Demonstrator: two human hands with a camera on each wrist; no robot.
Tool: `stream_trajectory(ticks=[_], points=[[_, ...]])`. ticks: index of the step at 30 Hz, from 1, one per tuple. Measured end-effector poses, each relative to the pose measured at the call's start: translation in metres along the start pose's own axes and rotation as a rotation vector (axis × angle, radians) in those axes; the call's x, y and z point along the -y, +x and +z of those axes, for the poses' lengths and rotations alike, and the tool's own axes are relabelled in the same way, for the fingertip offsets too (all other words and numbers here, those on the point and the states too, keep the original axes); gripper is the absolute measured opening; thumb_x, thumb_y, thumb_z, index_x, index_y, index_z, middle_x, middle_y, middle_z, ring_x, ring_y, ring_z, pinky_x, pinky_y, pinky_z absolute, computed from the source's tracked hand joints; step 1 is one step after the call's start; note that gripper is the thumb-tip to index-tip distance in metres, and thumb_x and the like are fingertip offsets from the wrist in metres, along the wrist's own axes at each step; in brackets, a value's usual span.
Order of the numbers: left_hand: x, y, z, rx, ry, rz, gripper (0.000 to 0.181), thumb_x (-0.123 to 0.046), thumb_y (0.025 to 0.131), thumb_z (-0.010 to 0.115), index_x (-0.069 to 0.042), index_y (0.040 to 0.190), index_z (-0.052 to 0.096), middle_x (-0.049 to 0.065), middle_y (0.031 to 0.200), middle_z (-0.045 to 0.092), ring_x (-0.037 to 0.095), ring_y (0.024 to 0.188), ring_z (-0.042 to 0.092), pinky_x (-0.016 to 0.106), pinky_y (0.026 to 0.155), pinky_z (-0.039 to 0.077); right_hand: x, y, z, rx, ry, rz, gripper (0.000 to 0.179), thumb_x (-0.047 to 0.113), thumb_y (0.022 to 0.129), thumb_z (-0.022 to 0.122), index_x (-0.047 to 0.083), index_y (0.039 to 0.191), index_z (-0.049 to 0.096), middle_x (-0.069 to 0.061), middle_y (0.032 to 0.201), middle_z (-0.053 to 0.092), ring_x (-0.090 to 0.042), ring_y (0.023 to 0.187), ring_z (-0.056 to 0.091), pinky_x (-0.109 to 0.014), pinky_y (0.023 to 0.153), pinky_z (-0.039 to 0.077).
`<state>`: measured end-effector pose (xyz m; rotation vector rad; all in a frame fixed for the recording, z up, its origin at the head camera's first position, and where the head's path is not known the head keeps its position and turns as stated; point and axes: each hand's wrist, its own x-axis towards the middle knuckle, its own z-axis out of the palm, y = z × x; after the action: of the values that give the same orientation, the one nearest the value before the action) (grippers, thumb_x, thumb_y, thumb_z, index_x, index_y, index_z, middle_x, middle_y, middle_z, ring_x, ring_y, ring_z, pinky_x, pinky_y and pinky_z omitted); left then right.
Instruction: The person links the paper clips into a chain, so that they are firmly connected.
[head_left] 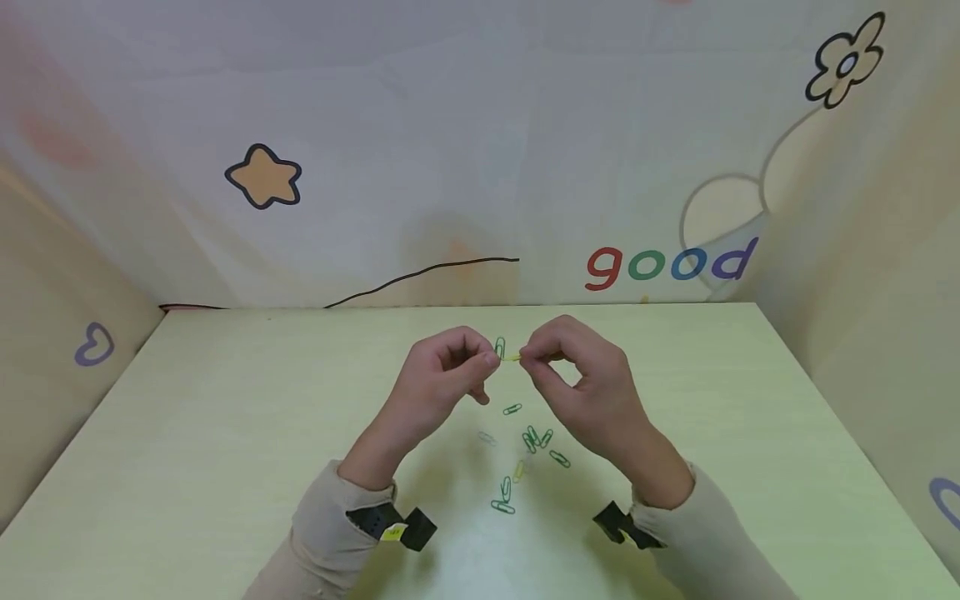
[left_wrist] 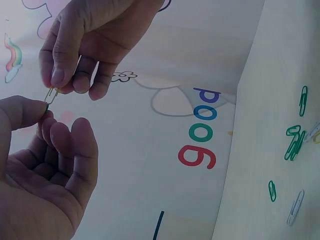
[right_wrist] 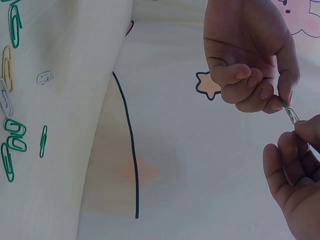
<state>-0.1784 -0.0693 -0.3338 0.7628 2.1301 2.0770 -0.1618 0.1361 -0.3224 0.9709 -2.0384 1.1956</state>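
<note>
Above the table, my left hand [head_left: 435, 379] pinches a green paper clip [head_left: 500, 343] between thumb and index finger. Facing it, my right hand [head_left: 588, 392] holds the end of a yellow paper clip [left_wrist: 50, 95] between thumb and fingertip. The two clips meet in the small gap between the hands, and fingertips hide part of each. In the left wrist view, the yellow clip reaches down to the left fingertips, where a bit of green shows. I cannot tell whether the clips are linked.
Below the hands, loose paper clips lie scattered on the pale table [head_left: 247, 433]: several green ones, such as a green clip [head_left: 560, 458], a yellow clip [head_left: 519, 472] and a whitish clip [right_wrist: 45, 77]. A printed cloth [head_left: 450, 125] stands behind and along both sides.
</note>
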Motion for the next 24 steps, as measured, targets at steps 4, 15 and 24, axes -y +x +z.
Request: stream_trajectory(ticks=[4, 15, 24], points=[[0.0, 0.001, 0.004, 0.011, 0.01, -0.009, 0.011, -0.011, 0.099, 0.062, 0.0, 0.096, 0.064, 0.009, 0.084, 0.056, 0.024, 0.07, 0.059, 0.038, 0.071, 0.057, 0.001, -0.001, -0.004, -0.02, -0.013, -0.011, 0.023, -0.018, 0.082, 0.07, 0.003, 0.091, 0.066, -0.002, 0.088, 0.063, -0.017, 0.083, 0.06, -0.024, 0.075, 0.051], [-0.001, -0.003, 0.008, -0.001, -0.023, -0.004, 0.014, -0.011, 0.098, 0.062, 0.002, 0.093, 0.063, 0.009, 0.083, 0.057, 0.023, 0.067, 0.06, 0.038, 0.071, 0.057, 0.004, 0.001, -0.005, 0.001, -0.05, -0.059, 0.025, -0.017, 0.082, 0.07, 0.004, 0.093, 0.065, -0.002, 0.088, 0.063, -0.017, 0.082, 0.061, -0.028, 0.074, 0.053], [-0.005, -0.003, 0.012, -0.008, -0.059, -0.005, 0.014, -0.01, 0.096, 0.063, 0.004, 0.093, 0.062, 0.011, 0.082, 0.056, 0.021, 0.066, 0.059, 0.036, 0.069, 0.057, 0.005, 0.0, -0.011, 0.011, -0.092, -0.071, 0.023, -0.016, 0.082, 0.071, 0.003, 0.094, 0.065, -0.003, 0.089, 0.064, -0.018, 0.084, 0.062, -0.027, 0.076, 0.053]])
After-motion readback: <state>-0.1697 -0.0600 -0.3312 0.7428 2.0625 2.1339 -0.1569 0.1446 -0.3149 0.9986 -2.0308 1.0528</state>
